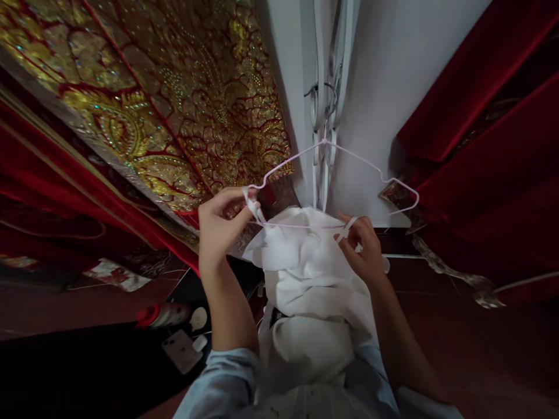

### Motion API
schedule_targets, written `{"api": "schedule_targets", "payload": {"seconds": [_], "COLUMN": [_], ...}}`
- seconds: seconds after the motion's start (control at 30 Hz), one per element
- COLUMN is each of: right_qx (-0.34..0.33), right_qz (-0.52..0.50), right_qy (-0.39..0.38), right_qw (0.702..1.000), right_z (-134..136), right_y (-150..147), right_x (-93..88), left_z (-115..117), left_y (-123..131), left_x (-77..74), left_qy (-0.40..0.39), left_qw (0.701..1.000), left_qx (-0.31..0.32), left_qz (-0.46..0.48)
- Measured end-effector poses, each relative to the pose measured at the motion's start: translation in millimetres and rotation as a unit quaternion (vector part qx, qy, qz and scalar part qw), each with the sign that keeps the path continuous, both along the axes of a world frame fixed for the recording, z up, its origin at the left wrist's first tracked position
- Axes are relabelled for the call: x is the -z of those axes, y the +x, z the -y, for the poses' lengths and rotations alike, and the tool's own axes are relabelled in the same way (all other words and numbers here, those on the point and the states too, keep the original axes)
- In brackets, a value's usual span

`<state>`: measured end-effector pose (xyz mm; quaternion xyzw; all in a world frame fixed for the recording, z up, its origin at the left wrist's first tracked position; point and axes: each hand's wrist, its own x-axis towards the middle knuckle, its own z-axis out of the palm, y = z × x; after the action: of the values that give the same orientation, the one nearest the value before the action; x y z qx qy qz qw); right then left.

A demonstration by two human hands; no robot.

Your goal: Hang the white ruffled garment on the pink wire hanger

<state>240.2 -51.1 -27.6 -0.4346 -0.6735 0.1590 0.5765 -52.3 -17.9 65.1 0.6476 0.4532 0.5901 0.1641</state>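
Observation:
A pale pink hanger [295, 156] hangs by its hook from a white metal rack in the centre. Below it drapes a white garment [301, 262] with thin straps. My left hand [225, 218] pinches one strap at the hanger's left end, where the strap loops round the wire. My right hand [363, 243] pinches the other strap near the bottom bar, right of centre. The right end of the hanger is bare. The garment hangs down over the front of my body.
Gold sequinned red fabric [174, 99] hangs at the left, and red cloth [502, 128] at the right. The white rack [320, 58] stands against a pale wall. A phone [182, 351] and a red-lidded bottle [163, 315] lie on a dark surface at lower left.

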Motion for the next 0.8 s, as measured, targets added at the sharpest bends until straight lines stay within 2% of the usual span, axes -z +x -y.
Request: {"api": "schedule_targets", "payload": {"seconds": [0.07, 0.13, 0.2, 0.27, 0.37, 0.47, 0.53, 0.63, 0.7, 0.8], "right_qx": [-0.005, -0.011, -0.017, -0.024, -0.021, -0.002, 0.003, -0.003, 0.004, 0.008], "right_qz": [0.006, 0.018, 0.029, 0.037, 0.043, 0.05, 0.057, 0.065, 0.065, 0.053], "right_qy": [-0.013, -0.026, -0.033, -0.035, -0.032, -0.026, -0.02, -0.011, -0.013, -0.024], "right_qw": [1.0, 0.999, 0.999, 0.998, 0.998, 0.998, 0.998, 0.998, 0.998, 0.998], "right_z": [-0.2, -0.8, -1.5, -1.7, -1.1, -0.4, -0.5, -0.1, 1.5, 5.5], "right_y": [1.7, 5.0, 8.6, 10.6, 10.6, 10.4, 10.8, 9.9, 8.2, 9.2], "right_x": [-0.8, -1.6, -2.4, -2.9, -3.5, -5.2, -7.3, -11.0, -12.4, -10.3], "left_z": [-3.0, -6.9, -9.8, -11.6, -15.8, -23.4, -27.0, -22.3, -12.5, 4.3], "left_y": [8.0, 15.6, 22.1, 26.7, 28.4, 25.8, 26.1, 38.3, 54.0, 76.8], "left_x": [-14.6, -22.2, -23.2, -18.9, -4.5, 18.1, 36.4, 61.8, 72.4, 75.7], "left_qy": [0.002, 0.007, 0.018, 0.04, 0.068, 0.087, 0.08, 0.01, -0.04, -0.056], "left_qw": [0.993, 0.98, 0.975, 0.98, 0.993, 0.992, 0.972, 0.931, 0.909, 0.901], "left_qx": [-0.004, 0.0, 0.01, 0.015, 0.015, -0.022, -0.038, 0.001, 0.041, 0.076], "left_qz": [-0.117, -0.198, -0.219, -0.196, -0.1, 0.085, 0.219, 0.364, 0.412, 0.423]}}
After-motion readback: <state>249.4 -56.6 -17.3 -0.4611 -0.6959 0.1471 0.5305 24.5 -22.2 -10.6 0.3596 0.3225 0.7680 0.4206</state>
